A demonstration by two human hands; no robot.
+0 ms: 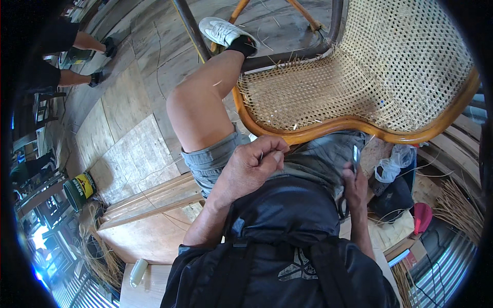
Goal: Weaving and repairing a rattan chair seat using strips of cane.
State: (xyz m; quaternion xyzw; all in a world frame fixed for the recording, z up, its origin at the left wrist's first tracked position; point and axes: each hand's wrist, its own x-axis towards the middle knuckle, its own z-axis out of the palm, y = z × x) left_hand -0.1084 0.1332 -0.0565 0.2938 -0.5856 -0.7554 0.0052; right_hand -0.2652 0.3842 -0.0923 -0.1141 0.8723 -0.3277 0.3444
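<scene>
A chair with a woven cane seat and cane back rests against my lap, its curved, orange-brown frame running across my thighs. Cut cane ends stick up along the seat's far edge. My left hand is closed in a pinch just on the near side of the frame; a thin dark bit shows between the fingers, too small to name. Lower right, my right hand is wrapped around what look like scissors, metal blade pointing up and away, a dark loop by the palm. The scissors are apart from the chair.
At right lie a white plastic bag, a dark container, a red item and cane bundles. A green bucket stands left, near loose fibre strands. Another person's legs show upper left.
</scene>
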